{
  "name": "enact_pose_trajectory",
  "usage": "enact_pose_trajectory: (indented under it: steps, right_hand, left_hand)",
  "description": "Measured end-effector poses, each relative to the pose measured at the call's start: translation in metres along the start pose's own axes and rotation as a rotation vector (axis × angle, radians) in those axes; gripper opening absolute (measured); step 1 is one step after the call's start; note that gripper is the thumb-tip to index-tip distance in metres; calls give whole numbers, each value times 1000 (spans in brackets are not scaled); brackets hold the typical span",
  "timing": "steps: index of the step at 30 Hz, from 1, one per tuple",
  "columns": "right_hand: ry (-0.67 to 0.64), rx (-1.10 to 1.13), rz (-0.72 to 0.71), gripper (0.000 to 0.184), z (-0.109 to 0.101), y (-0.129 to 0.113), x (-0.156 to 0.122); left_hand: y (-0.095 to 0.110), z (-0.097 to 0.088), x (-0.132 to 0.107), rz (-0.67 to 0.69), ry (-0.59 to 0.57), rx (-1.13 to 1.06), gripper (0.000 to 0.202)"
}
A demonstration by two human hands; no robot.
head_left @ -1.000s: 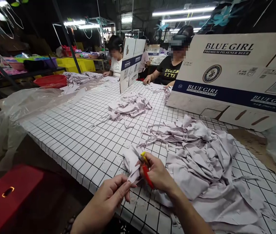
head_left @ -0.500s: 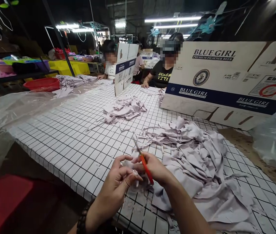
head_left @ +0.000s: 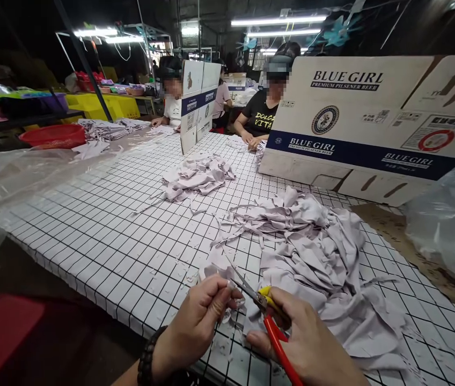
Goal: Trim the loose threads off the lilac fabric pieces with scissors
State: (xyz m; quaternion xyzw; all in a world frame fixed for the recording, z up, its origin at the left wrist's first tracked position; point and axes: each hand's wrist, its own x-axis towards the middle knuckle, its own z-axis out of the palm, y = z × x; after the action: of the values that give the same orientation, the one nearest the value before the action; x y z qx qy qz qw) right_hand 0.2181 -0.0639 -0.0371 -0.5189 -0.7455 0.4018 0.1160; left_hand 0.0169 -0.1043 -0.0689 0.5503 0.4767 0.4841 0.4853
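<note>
My left hand (head_left: pixel 197 321) pinches a small pale lilac fabric piece (head_left: pixel 215 266) at the near table edge. My right hand (head_left: pixel 308 346) grips small thread snips (head_left: pixel 265 316) with red and yellow handles. Their open metal blades point up and left at the fabric by my left fingertips. A big heap of the same lilac fabric pieces (head_left: pixel 316 257) lies just right of my hands. A dark bead bracelet sits on my left wrist.
The table has a white cloth with a black grid (head_left: pixel 102 225). A smaller fabric pile (head_left: pixel 197 176) lies farther back. Blue Girl cardboard boxes (head_left: pixel 368 123) stand as dividers at right. Clear plastic sheeting (head_left: pixel 30 171) covers the left. Two people sit at the far end.
The snips moved down and right, and their blades now point at the fabric in my left fingers. My left hand has kept its pinch. The camera shifted slightly.
</note>
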Motion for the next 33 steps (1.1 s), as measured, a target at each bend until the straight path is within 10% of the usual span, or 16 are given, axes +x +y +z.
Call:
enact_pose_trajectory:
  steps: [33]
  right_hand:
    - [132, -288, -162, 45, 17, 0, -5]
  left_hand:
    - [-3, -1, -5, 21, -108, -48, 32]
